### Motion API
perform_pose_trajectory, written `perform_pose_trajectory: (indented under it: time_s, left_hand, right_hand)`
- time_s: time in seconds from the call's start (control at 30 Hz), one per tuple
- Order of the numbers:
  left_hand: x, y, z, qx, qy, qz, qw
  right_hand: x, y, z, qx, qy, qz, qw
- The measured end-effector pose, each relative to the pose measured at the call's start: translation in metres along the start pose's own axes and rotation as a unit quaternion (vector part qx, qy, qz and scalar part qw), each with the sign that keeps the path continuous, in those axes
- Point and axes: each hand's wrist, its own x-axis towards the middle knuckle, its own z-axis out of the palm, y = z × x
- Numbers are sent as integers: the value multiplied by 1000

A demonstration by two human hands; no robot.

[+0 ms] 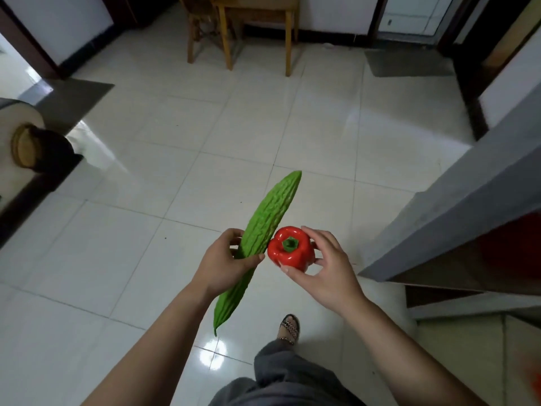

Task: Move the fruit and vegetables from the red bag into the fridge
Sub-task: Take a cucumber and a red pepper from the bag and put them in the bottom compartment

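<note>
At the left edge a pale rounded object point(20, 133) with a brownish disc on its end is cut off by the frame and hard to identify. Part of the bitter gourd point(269, 212) is hidden behind the left hand point(222, 262), and the far side of the red bell pepper point(291, 250) is hidden by the right hand point(330, 265). Far right, under a grey slab point(456, 206), a red blur point(509, 244) sits in shadow; what it is cannot be told.

The left hand grips the gourd below its middle, fingers curled behind and the thumb laid across the front. The right hand holds the pepper in spread, curled fingertips — thumb at the near side, the others round the far side.

Both vegetables are held in the air over the white tiled floor point(146, 171). The gourd is long, bright green and warty, slanting from a thin tail at lower left to a blunt tip at upper right. The pepper is glossy red, its green stem stub facing the camera — it sits just beside the gourd; whether they touch is unclear.
</note>
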Motion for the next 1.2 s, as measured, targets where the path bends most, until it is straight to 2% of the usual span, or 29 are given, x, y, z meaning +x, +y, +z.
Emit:
perform_pose_trajectory:
  time_s: [0.17, 0.27, 0.6, 0.87, 1.03, 1.13, 1.2]
  left_hand:
    - [67, 21, -30, 35, 13, 16, 999]
    - [110, 35, -39, 60, -7, 34, 998]
    - [271, 107, -35, 118, -157, 130, 972]
    - [361, 181, 4, 154, -275, 230, 921]
    - [398, 237, 65, 216, -348, 318, 855]
    - [412, 285, 110, 239, -355, 376, 822]
    - [418, 318, 139, 234, -358, 395, 813]
  right_hand:
    - [73, -11, 14, 14, 0, -2, 1000]
    - [110, -14, 18, -16, 20, -2, 1000]
    - [206, -10, 3, -5, 194, 92, 977]
    - [260, -4, -25, 3, 337, 154, 929]
    - [272, 12, -68, -15, 407, 181, 895]
    - [282, 25, -110, -35, 448, 193, 872]
    - [291, 30, -144, -42, 469, 198, 860]
